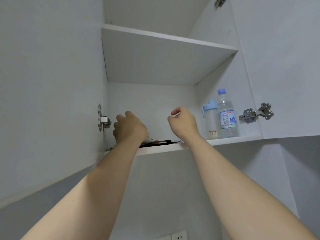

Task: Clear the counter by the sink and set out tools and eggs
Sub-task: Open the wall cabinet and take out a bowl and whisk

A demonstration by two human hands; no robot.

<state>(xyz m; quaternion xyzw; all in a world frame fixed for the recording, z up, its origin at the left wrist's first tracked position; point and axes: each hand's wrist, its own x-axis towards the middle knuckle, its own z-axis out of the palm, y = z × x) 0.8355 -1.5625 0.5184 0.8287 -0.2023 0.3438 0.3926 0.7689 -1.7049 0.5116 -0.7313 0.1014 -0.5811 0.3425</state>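
I look up into an open white wall cabinet. My left hand (129, 128) reaches over the left end of the lower shelf (225, 140). Its fingers curl down behind the shelf edge, and what they touch is hidden. A flat black tool (156, 143) lies at the shelf's front edge just right of that wrist, with something pale (149, 135) behind it. My right hand (182, 122) hovers above the middle of the shelf. Its fingers are curled, thumb against forefinger, and I see nothing in it.
A clear water bottle with a blue cap (226, 115) and a pale bottle with a light-blue lid (210, 118) stand at the shelf's right end. The upper shelf (164, 38) shows nothing from below. Both doors stand open, with metal hinges (256, 113) on the sides. A wall socket (179, 236) sits below.
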